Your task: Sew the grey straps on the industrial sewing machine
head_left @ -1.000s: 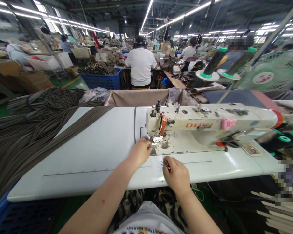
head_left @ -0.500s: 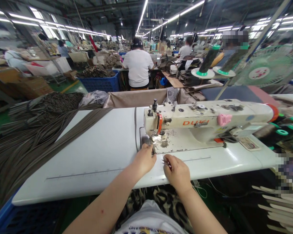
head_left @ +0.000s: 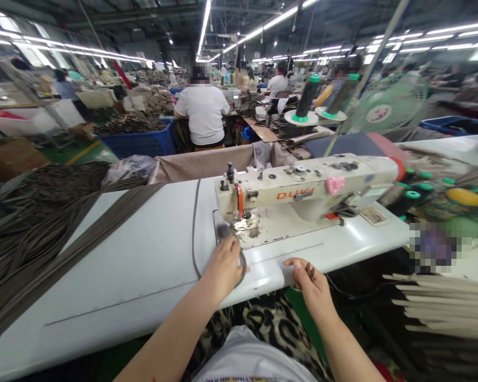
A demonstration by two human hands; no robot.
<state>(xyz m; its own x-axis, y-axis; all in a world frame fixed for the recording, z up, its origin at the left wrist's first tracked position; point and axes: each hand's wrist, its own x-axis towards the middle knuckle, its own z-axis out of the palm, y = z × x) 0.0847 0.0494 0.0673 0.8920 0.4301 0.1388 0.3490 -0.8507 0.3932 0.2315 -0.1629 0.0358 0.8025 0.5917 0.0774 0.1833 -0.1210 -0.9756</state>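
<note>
At the front left of the sewing machine (head_left: 279, 196), my left hand (head_left: 223, 262) is closed on a narrow dark strap (head_left: 194, 228) beside the needle area. The strap curves over the white table and round my hand, with its loop showing on both sides. The pinched part is hidden under my fingers. My right hand (head_left: 311, 284) is over the table's front edge, apart from the machine. It is closed round a small pointed tool (head_left: 310, 271). Only brownish tips show between its fingers, and I cannot tell its exact kind.
Long dark straps (head_left: 103, 233) lie across the table's left side. Thread cones (head_left: 307, 101) and a green fan (head_left: 390, 103) stand behind the machine. Pale strips (head_left: 434, 305) hang at the lower right. A co-worker in a white shirt (head_left: 205, 114) sits ahead.
My right hand has moved right, away from the machine, and the tool's points have turned upward in it. The strap loop now shows to the right of my left hand. The view has turned right.
</note>
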